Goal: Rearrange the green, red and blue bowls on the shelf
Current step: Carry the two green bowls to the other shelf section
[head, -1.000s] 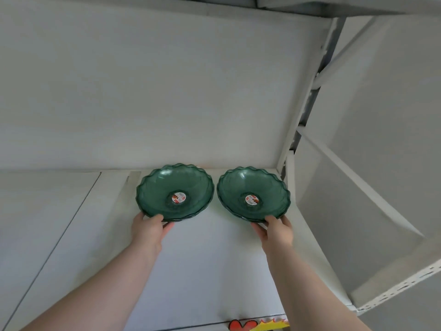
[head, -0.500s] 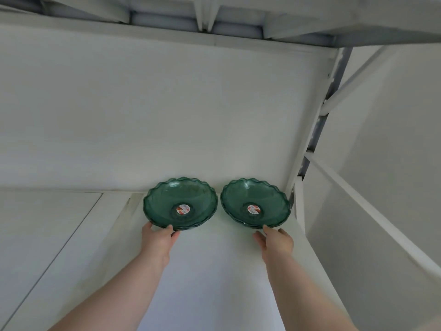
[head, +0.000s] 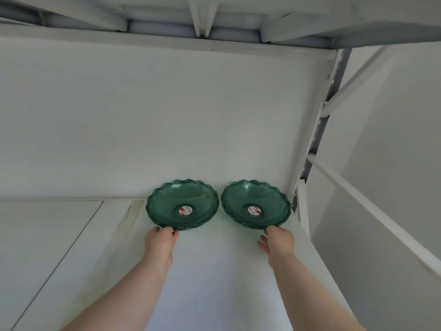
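Note:
Two green scalloped glass bowls stand side by side on the white shelf [head: 214,271], close to the back wall. Each has a round red-and-white sticker in its middle and seems to rest on other green bowls beneath it. My left hand [head: 160,244] pinches the near rim of the left green bowl [head: 182,204]. My right hand [head: 278,242] is at the near rim of the right green bowl [head: 256,204], fingertips touching it, fingers apart and thumb held away. No red or blue bowl is in view.
A white upright post [head: 307,149] and slanted side panels [head: 358,223] close off the shelf just right of the right bowl. The underside of the shelf above [head: 202,22] spans the top. A second shelf board [head: 43,247] lies to the left.
Both bowls have slid back toward the wall with my hands on their near rims. My view has tilted upward. My right hand's fingers have loosened from the rim.

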